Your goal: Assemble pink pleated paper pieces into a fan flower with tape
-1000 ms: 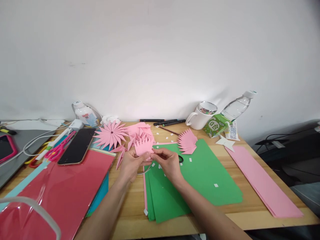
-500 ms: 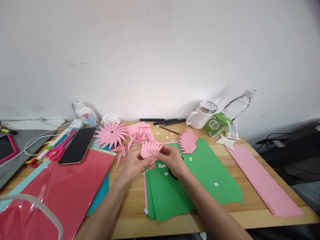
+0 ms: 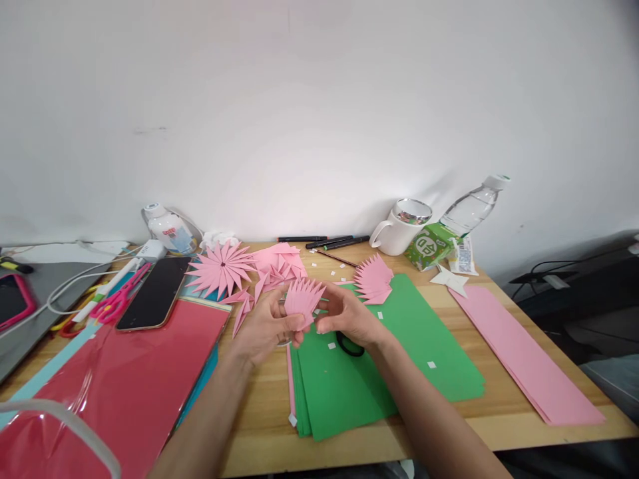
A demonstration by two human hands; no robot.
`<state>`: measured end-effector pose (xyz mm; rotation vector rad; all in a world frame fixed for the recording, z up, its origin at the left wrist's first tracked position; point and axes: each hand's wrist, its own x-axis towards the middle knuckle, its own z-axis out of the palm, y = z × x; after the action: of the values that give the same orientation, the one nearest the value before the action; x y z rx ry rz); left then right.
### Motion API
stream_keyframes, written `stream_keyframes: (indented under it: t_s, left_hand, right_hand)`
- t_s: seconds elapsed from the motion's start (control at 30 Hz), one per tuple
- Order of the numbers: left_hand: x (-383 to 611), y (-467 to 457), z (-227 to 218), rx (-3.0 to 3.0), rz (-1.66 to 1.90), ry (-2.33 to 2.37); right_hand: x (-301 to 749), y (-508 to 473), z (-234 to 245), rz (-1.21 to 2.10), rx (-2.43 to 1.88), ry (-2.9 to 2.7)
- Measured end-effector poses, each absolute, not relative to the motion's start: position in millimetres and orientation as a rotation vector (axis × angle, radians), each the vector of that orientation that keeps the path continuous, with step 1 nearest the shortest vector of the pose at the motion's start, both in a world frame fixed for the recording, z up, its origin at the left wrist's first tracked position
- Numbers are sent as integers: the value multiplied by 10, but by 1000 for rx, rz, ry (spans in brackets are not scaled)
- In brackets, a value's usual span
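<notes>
Head — pink fan (image 3: 304, 296) (partly hidden)

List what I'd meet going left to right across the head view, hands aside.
Pink-edged phone, pink scissors, pink paper pinwheel, held pink fan, spiky pink fan lying on the right, green carton, long pink paper strips.
</notes>
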<state>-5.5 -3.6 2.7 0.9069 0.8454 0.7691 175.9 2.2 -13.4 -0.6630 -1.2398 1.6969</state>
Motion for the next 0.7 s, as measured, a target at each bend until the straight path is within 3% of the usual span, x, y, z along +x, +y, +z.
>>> stream_keyframes:
  t_s: [0.17, 0.4, 0.7]
  left_hand:
    - [-127, -32, 16, 730, 525, 637]
    - [-107, -52, 2, 692, 443, 547]
    - [-67, -54, 60, 863, 595, 814]
  right_hand:
    - [1766, -25, -41, 1547, -625, -1382]
    - [1734, -77, -73, 1423, -659, -1448]
    - [1737, -10, -92, 1402, -892, -1242]
